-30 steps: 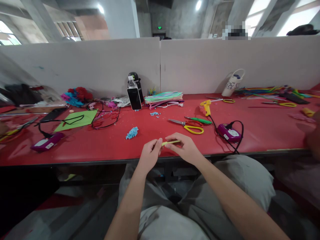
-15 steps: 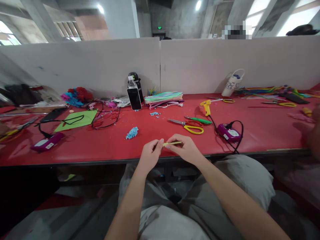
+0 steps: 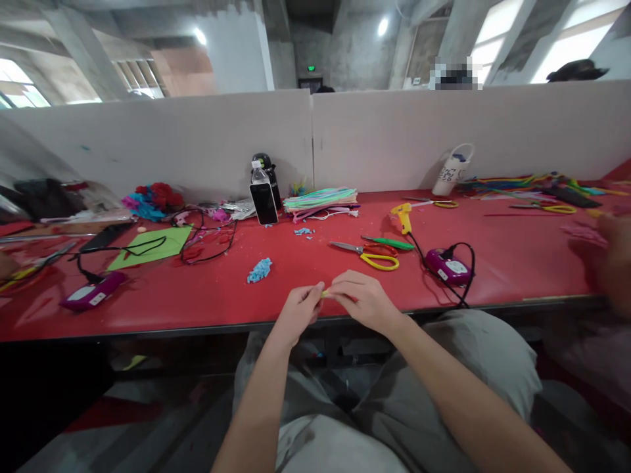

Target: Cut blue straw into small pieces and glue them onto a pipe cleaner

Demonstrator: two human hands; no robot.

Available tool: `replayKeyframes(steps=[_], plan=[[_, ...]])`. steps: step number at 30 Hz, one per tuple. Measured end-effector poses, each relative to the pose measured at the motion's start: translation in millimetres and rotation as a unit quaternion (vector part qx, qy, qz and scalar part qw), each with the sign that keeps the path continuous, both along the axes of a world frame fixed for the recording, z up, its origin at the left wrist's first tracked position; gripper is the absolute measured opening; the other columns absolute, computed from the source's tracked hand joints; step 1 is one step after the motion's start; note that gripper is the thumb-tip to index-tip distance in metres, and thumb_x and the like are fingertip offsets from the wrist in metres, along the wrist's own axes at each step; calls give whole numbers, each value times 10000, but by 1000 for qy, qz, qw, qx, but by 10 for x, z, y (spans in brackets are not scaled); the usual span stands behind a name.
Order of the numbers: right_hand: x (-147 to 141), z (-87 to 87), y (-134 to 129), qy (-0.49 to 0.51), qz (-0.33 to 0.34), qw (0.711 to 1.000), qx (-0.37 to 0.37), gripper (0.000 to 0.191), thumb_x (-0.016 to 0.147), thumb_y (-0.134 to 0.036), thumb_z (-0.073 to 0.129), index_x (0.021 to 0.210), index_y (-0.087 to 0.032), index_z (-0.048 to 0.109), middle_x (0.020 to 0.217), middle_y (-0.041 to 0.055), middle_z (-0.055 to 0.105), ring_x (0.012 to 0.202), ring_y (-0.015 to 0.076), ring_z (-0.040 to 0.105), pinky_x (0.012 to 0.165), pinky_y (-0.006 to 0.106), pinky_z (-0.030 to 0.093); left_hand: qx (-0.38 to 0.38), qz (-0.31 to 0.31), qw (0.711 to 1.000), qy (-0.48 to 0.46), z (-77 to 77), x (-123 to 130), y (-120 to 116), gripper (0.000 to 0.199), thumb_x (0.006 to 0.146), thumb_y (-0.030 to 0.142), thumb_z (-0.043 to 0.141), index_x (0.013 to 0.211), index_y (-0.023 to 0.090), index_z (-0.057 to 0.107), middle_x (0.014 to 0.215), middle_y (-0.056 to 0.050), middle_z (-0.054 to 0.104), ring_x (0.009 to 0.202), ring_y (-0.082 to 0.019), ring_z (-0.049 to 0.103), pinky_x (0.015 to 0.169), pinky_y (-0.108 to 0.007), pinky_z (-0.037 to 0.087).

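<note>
Close to the table's front edge, my left hand [image 3: 302, 309] pinches a short yellow-green pipe cleaner [image 3: 324, 294] between thumb and fingers. On its other side my right hand [image 3: 363, 301] has its fingertips closed on the same piece. Most of the pipe cleaner is hidden by the fingers. A small heap of light blue pieces [image 3: 259, 270] lies beyond my left hand. Past my right hand are yellow-handled scissors [image 3: 379, 261] and a green-handled tool [image 3: 394, 244].
A phone [image 3: 264, 202] leans against a bottle. Beside it lies a bundle of pastel pipe cleaners [image 3: 320, 202]. A yellow glue gun [image 3: 403, 217] and a purple box [image 3: 447, 267] with a black cord sit to the right. Another person's hand [image 3: 618, 246] shows at far right.
My right fingers have closed over the pipe cleaner's free end, which stuck out rightward before. Both hands remain close together. The camera view has tilted slightly upward.
</note>
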State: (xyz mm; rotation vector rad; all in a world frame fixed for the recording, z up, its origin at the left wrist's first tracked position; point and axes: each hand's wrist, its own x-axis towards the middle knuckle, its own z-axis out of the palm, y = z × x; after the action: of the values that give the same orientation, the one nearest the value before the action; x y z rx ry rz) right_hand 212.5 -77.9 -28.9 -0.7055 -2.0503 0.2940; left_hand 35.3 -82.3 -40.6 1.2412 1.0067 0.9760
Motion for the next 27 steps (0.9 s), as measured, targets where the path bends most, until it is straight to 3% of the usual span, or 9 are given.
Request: replayKeyframes(steps=[7,12,16,27], plan=[[-49,-26,9,-6,-7,1000,10,176,944,-215,516,969,-227,690,962,76,692,908,183,618,849,341,519,-50,7,998,-33,18,-5,27,522,807,604,577,554,187,393,402,92,257,344,-39,234,384,-204,147],[-114,3,-13,75,-39,995,-55,130,916,-283,585,874,-216,688,860,63,677,815,171,630,764,305,525,34,64,997,-31,16,-1,29,499,853,584,534,611,147,535,475,31,457,414,-66,387,415,-202,284],[-131,2,-31,148,-70,983,-79,100,882,-284,633,831,-219,688,818,49,682,780,171,640,731,303,528,122,49,991,-37,20,27,4,340,856,471,604,834,137,669,699,-19,624,614,-108,554,615,-235,471],[-158,29,-98,193,-50,965,-170,122,876,-307,637,896,-201,695,870,55,684,799,171,635,725,282,500,155,127,977,-79,-59,1,16,276,839,382,659,958,142,729,828,-64,711,724,-144,626,701,-264,530]])
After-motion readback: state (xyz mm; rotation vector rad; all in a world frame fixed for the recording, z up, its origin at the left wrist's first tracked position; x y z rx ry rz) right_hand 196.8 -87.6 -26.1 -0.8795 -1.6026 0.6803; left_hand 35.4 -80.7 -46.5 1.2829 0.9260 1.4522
